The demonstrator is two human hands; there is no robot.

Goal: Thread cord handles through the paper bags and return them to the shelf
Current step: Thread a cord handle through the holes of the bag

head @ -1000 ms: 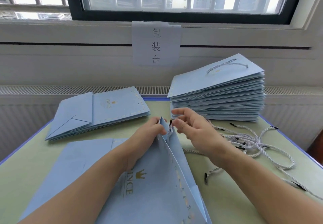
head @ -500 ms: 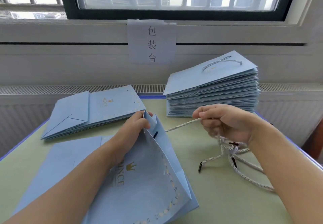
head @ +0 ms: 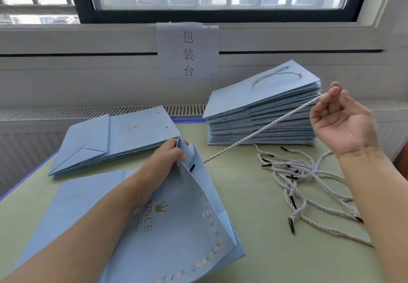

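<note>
A light blue paper bag with a gold crown logo lies in front of me, its top edge lifted. My left hand pinches that top edge near the punched hole. A white twisted cord runs taut from the bag's top up to my right hand, which is raised palm up and pinches the cord between fingertips. A black cord tip shows at the bag's inner face.
A tall stack of bags with handles sits at the back right. A low pile of flat bags lies back left. Loose cords with black tips are tangled on the green table at right. A paper sign hangs below the window.
My right hand has pulled the cord up and to the right, away from the bag, drawing it taut. The left hand keeps its hold on the bag's top edge.
</note>
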